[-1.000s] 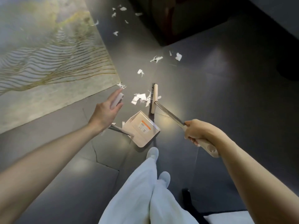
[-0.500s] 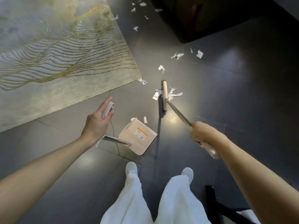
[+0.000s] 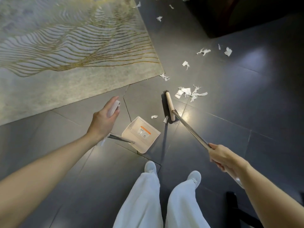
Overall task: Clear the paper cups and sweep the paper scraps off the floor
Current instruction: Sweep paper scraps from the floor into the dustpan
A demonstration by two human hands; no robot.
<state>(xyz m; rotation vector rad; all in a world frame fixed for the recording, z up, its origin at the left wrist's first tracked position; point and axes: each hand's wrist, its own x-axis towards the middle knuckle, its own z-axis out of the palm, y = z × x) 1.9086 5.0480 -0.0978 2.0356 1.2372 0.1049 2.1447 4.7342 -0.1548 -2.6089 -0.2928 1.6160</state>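
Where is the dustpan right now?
In the head view the dustpan is near the centre, down by the floor, just left of the broom and ahead of the shoes, its handle held by the left hand.

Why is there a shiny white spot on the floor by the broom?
In the head view, that glare spot is a light reflecting off the glossy dark floor; the broom casts a thin dark shadow; the rug edge looks slightly bent from the wide-angle lens.
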